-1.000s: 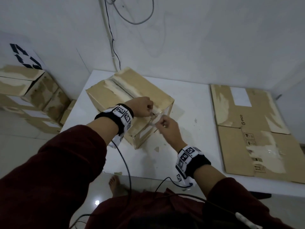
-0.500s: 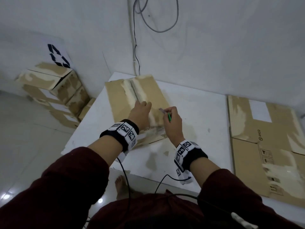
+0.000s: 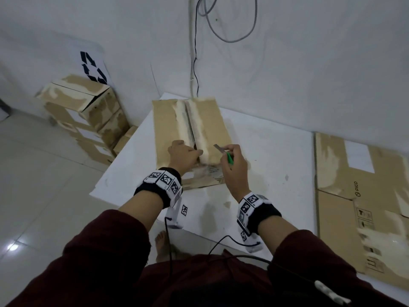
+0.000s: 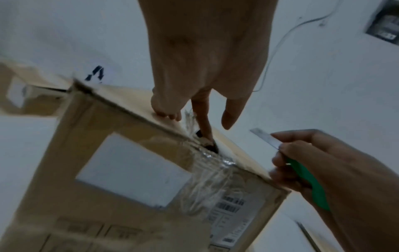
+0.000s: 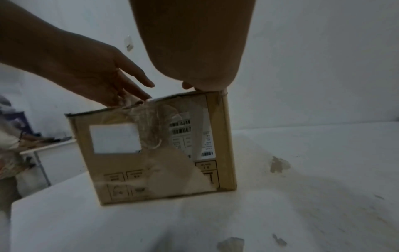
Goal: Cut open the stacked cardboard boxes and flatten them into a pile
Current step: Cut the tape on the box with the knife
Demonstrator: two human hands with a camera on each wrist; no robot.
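Here, centre frame, the left hand (image 3: 184, 156) is lying open, fingertips probing the box (image 3: 190, 138) seam, while the right hand (image 3: 234, 167) is gripping a green cutter (image 3: 223, 153); prising flaps gently, blade angled away, seems wisest.

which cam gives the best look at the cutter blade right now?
Left wrist view: the utility knife shows its bare metal blade and green handle, gripped by the right hand beside the cardboard box. The head view shows the same knife, only small. The right wrist view shows none of it; the hand itself blocks it.
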